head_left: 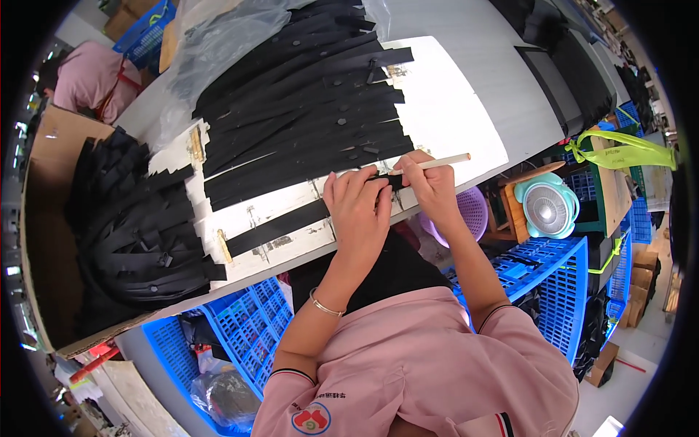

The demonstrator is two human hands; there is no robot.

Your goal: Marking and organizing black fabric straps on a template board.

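My left hand (pixel 357 207) lies over a black fabric strip (pixel 280 227) near the front edge of the table. Its fingers are stretched out and slightly apart, with their tips resting on the strip. Close beside it, my right hand (pixel 432 191) is closed around a white pencil (pixel 445 161), which slants up to the right. The pencil's working end is by the strip's right end, partly hidden by the fingers. Under the strip is a white board (pixel 455 102) with dark marks and tape pieces. Several more black strips (pixel 306 124) lie side by side across the board.
At the left stands a cardboard box (pixel 45 218) heaped with black strips (pixel 138 226). Clear plastic film (pixel 218 54) covers the far left. Blue crates (pixel 251 331), a purple basket (pixel 472 211) and a teal fan (pixel 547 207) sit below the table edge. Another person (pixel 95 76) is at far left.
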